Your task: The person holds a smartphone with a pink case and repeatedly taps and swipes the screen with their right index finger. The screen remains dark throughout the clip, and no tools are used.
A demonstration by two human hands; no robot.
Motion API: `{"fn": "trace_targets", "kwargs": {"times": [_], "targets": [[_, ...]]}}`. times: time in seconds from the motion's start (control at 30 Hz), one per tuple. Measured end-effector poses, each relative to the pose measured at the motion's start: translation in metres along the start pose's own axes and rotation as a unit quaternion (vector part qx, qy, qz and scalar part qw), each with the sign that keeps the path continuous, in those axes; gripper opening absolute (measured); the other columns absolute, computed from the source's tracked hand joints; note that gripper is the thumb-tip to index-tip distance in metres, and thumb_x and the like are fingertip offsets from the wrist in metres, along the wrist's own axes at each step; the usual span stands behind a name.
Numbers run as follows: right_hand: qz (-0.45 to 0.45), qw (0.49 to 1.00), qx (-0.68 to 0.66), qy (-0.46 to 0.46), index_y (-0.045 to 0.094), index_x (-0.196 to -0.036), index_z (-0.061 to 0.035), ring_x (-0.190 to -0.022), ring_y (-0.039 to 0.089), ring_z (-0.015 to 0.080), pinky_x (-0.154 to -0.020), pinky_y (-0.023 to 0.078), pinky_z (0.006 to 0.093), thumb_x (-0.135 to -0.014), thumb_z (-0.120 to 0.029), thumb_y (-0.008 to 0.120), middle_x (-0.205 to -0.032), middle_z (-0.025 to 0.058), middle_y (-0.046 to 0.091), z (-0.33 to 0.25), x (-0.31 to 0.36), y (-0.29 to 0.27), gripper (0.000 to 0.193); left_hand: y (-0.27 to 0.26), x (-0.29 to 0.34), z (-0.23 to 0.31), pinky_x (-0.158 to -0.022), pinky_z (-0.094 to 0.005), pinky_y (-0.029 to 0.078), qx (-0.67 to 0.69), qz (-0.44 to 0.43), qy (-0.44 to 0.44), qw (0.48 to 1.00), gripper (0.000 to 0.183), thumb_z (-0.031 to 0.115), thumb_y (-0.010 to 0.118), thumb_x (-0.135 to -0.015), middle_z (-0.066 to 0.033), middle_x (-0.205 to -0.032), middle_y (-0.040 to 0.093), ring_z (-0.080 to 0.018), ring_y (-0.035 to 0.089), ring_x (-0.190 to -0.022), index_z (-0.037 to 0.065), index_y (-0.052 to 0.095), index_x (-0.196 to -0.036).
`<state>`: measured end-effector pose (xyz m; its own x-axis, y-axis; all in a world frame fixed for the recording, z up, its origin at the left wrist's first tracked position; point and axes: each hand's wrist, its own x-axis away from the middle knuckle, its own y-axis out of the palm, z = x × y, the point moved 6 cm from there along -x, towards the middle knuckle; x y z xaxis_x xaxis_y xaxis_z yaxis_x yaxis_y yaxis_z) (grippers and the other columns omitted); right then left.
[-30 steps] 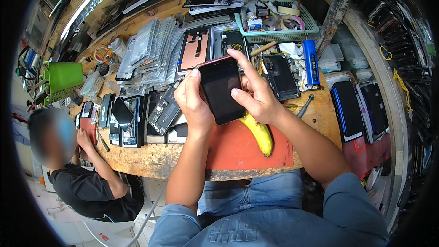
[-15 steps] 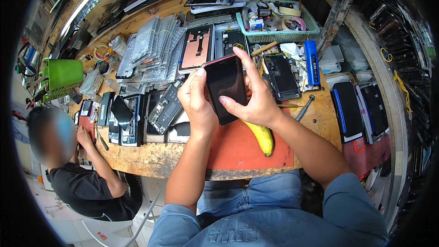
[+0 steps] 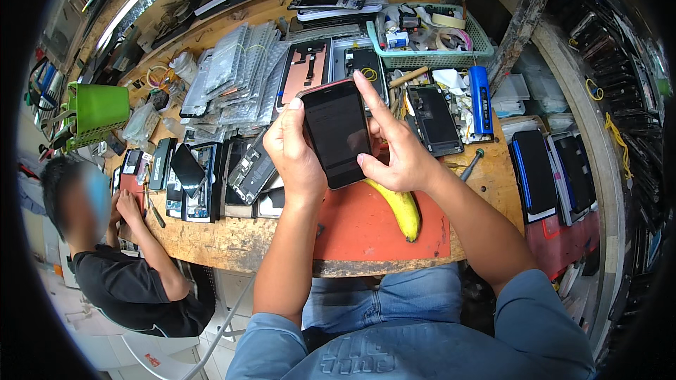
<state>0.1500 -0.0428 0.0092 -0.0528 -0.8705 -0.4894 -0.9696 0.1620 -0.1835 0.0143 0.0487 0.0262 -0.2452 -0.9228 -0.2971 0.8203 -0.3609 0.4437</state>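
A dark smartphone (image 3: 336,134) is held up between both hands above the bench, its screen dimly lit and tilted toward me. My left hand (image 3: 296,151) grips its left edge, thumb pointing up along the side. My right hand (image 3: 403,151) holds the other side, with the thumb at the lower right corner of the screen and the index finger stretched up past the top right corner. Beneath the phone, a banana (image 3: 400,212) lies on a red mat (image 3: 352,232), its upper end hidden by the phone and my right hand.
Stacked bubble-wrapped parts (image 3: 236,74), opened phones (image 3: 255,169) and a green basket of supplies (image 3: 429,58) crowd the bench. A screwdriver (image 3: 473,164) and blue tool (image 3: 481,98) lie right. At left, a co-worker (image 3: 134,274) sits by a green bin (image 3: 102,109).
The phone has shifted slightly left and its face has turned more toward me. Its screen has gone from black to dimly lit. Both hands still hold it.
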Motion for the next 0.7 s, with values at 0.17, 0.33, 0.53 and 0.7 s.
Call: {"fn": "trace_targets", "kwargs": {"times": [0.17, 0.33, 0.53, 0.7], "targets": [[-0.018, 0.997, 0.0, 0.07, 0.005, -0.173, -0.0134, -0.078, 0.067, 0.0197, -0.079, 0.055, 0.0326, -0.078, 0.001, 0.063, -0.103, 0.0126, 0.073, -0.0063, 0.0012, -0.0003, 0.112, 0.0012, 0.0009, 0.0013, -0.078, -0.0247, 0.05, 0.003, 0.009, 0.009, 1.0, 0.033, 0.02, 0.053, -0.11, -0.0059, -0.097, 0.073, -0.009, 0.063, -0.084, -0.005, 0.073, -0.1], [0.006, 1.0, 0.0, -0.009, 0.004, -0.173, -0.0106, -0.091, 0.072, 0.0244, -0.089, 0.056, 0.0353, -0.079, 0.001, 0.066, -0.121, 0.0172, 0.072, -0.004, 0.0005, 0.0028, 0.113, -0.002, 0.0003, -0.0019, -0.082, -0.029, 0.056, -0.002, -0.011, 0.009, 1.0, 0.028, 0.023, 0.057, -0.107, -0.0081, -0.1, 0.075, -0.0145, 0.071, -0.086, 0.0, 0.072, -0.102], [-0.011, 0.999, 0.004, 0.033, 0.002, -0.173, -0.01, -0.105, 0.072, 0.0275, -0.099, 0.054, 0.0366, -0.079, 0.002, 0.067, -0.135, 0.0203, 0.067, -0.0063, 0.0009, 0.0037, 0.115, -0.0058, -0.001, -0.0041, -0.081, -0.0294, 0.056, 0.012, -0.009, 0.01, 1.0, 0.028, 0.023, 0.058, -0.107, -0.0079, -0.099, 0.075, -0.0139, 0.071, -0.086, -0.001, 0.072, -0.101], [-0.013, 0.999, 0.031, 0.007, 0.0, -0.172, -0.008, -0.133, 0.061, 0.0354, -0.112, 0.046, 0.0373, -0.078, 0.0, 0.068, -0.159, 0.0246, 0.048, -0.0015, 0.0022, 0.0038, 0.117, -0.0019, -0.0025, -0.0039, -0.078, -0.0252, 0.049, -0.007, 0.004, 0.03, 1.0, 0.031, 0.018, 0.054, -0.11, -0.0028, -0.093, 0.068, -0.0078, 0.059, -0.083, -0.005, 0.072, -0.097]]}}
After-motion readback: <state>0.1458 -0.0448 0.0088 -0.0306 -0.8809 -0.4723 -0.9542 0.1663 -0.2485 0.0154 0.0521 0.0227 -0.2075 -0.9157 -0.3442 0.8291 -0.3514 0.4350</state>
